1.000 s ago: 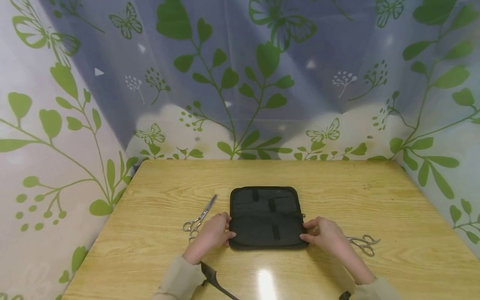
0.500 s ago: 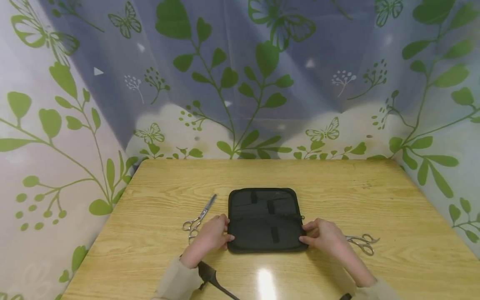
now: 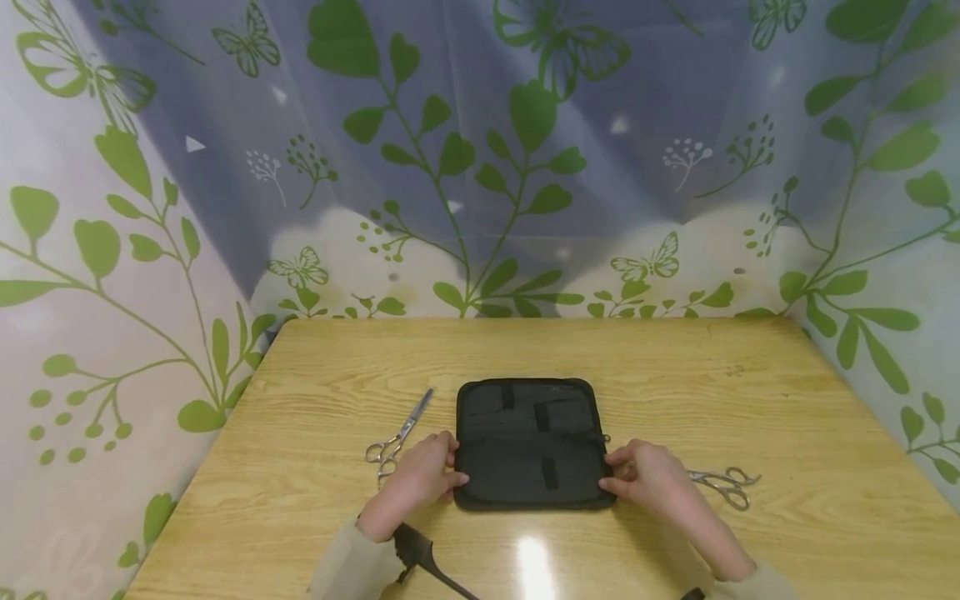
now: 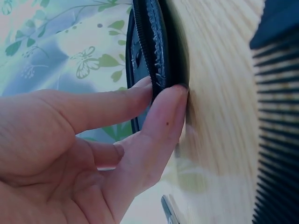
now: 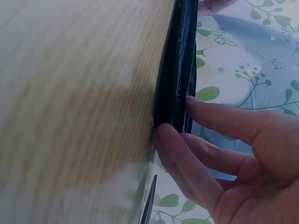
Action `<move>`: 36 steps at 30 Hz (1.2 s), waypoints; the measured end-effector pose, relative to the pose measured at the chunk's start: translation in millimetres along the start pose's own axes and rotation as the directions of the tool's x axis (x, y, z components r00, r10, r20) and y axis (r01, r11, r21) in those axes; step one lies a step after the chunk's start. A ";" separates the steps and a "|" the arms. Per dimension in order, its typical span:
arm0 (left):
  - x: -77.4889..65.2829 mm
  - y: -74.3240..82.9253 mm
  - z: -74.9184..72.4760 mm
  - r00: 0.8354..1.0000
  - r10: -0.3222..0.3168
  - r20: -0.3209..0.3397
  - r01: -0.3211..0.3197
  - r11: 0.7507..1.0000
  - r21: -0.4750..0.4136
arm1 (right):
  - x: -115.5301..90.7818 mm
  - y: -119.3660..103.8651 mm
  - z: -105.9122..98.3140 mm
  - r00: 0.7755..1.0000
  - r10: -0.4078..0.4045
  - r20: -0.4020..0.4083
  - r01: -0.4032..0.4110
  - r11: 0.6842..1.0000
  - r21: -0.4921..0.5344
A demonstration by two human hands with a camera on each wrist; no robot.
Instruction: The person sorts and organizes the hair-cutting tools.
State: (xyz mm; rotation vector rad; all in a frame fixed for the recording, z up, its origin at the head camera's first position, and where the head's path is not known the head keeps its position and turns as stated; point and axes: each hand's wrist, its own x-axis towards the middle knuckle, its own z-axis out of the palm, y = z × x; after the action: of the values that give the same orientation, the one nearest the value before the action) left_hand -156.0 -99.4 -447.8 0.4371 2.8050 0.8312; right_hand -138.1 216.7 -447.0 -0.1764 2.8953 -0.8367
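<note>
With our left hand (image 3: 425,467) and right hand (image 3: 647,473) we pinch the black case (image 3: 525,452) by its side edges (a dark comb (image 3: 416,546) lies near left).

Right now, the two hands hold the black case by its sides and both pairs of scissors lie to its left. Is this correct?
Not both: only one pair of scissors lies left of the black case; the head view shows the other pair on its right. The left hand and right hand do hold its sides.
</note>
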 end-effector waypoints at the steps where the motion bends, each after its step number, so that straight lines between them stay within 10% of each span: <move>1: -0.4 0.1 -0.2 1.000 0.005 -0.002 -0.005 1.000 0.003 | -0.3 0.2 -0.1 1.000 -0.003 -0.002 0.003 1.000 -0.007; 16: 1.2 -13.5 -12.4 0.992 0.125 -0.008 -0.125 0.992 0.029 | -3.6 4.6 1.1 0.999 -0.043 -0.017 0.042 0.998 -0.042; 24: -4.2 -21.0 -28.0 0.951 0.291 -0.101 -0.303 0.944 -0.134 | -5.0 4.8 0.7 0.999 -0.041 -0.016 0.040 0.998 -0.044; 36: -31.3 -46.3 -50.5 0.955 0.261 -0.141 -0.278 0.954 -0.114 | -4.3 4.2 0.0 0.999 -0.037 -0.007 0.037 0.998 -0.051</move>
State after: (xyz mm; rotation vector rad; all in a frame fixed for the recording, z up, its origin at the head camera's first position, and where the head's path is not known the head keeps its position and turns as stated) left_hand -149.9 -172.0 -428.9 0.7859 2.8165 1.1303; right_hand -134.2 220.9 -448.9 -0.2331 2.9308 -0.7710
